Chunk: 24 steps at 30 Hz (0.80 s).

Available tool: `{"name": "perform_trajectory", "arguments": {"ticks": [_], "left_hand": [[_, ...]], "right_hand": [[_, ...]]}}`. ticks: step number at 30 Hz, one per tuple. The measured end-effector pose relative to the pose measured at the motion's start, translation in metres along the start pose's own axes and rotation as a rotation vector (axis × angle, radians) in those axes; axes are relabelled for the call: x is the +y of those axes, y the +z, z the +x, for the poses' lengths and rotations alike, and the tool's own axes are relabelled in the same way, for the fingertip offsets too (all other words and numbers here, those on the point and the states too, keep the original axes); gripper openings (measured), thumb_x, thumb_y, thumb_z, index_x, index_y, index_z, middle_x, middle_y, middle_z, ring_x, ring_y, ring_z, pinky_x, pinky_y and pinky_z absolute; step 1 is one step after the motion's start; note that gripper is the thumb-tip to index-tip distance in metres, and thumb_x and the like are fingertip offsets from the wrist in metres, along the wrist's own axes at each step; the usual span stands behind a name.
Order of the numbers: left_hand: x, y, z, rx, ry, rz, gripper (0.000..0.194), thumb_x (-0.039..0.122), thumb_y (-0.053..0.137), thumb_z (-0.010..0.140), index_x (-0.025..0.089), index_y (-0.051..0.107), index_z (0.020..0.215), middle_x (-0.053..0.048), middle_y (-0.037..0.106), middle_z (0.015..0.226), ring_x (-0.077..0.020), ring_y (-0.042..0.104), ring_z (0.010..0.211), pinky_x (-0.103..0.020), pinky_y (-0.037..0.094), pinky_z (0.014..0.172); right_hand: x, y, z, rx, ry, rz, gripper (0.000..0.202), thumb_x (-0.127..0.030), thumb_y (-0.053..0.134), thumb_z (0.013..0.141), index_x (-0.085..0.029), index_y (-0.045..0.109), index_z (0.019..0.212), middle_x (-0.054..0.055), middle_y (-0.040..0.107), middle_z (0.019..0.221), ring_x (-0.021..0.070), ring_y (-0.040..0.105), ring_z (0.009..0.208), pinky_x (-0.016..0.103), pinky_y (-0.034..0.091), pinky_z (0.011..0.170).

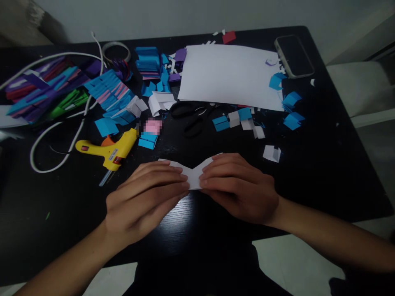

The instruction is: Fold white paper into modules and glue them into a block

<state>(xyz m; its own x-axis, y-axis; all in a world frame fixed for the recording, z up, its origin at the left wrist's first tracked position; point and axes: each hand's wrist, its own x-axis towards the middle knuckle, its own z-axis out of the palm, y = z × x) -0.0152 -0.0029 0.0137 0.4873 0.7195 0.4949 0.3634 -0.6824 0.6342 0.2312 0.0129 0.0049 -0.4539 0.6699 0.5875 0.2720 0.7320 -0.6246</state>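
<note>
A small piece of folded white paper (194,178) is held between both hands near the front of the black table (77,213). My left hand (148,197) grips its left side, fingers closed over it. On the other side my right hand (240,187) pinches the paper the same way, fingertips close to the left hand's. The paper's upper edge dips in a V at the middle; much of it is hidden under the fingers. Beyond the hands lie black-handled scissors (194,129) and small blue and pink folded papers (148,140).
A yellow glue gun (112,150) lies left, beside a looped white cable (32,154). Colored paper strips (46,86) and blue folded pieces (109,92) pile behind it. White sheets (228,74), a phone (294,55) and a tape roll (116,44) are at the back. Folded scraps (272,153) lie right.
</note>
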Motion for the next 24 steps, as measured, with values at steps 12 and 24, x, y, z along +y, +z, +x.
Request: {"name": "perform_trajectory", "arguments": {"ticks": [12,24], "left_hand": [[0.0044,0.0044,0.0064,0.002,0.068,0.057,0.028,0.004,0.079,0.082,0.012,0.071,0.107,-0.009,0.078,0.099,-0.0233,0.075,0.096,-0.044,0.063,0.088],[0.0025,0.0000,0.0045,-0.008,0.133,0.192,0.027,0.008,0.078,0.084,0.014,0.072,0.110,-0.008,0.078,0.105,-0.0236,0.075,0.100,-0.044,0.060,0.095]], "right_hand": [[-0.0022,0.0003,-0.0028,0.004,-0.012,0.070,0.016,-0.009,0.075,0.089,-0.017,0.074,0.102,0.006,0.081,0.096,0.0182,0.076,0.092,0.038,0.064,0.087],[-0.0017,-0.0042,0.0007,0.003,-0.074,-0.015,0.014,-0.011,0.077,0.087,-0.017,0.074,0.099,0.006,0.080,0.096,0.0208,0.074,0.100,0.040,0.063,0.093]]}}
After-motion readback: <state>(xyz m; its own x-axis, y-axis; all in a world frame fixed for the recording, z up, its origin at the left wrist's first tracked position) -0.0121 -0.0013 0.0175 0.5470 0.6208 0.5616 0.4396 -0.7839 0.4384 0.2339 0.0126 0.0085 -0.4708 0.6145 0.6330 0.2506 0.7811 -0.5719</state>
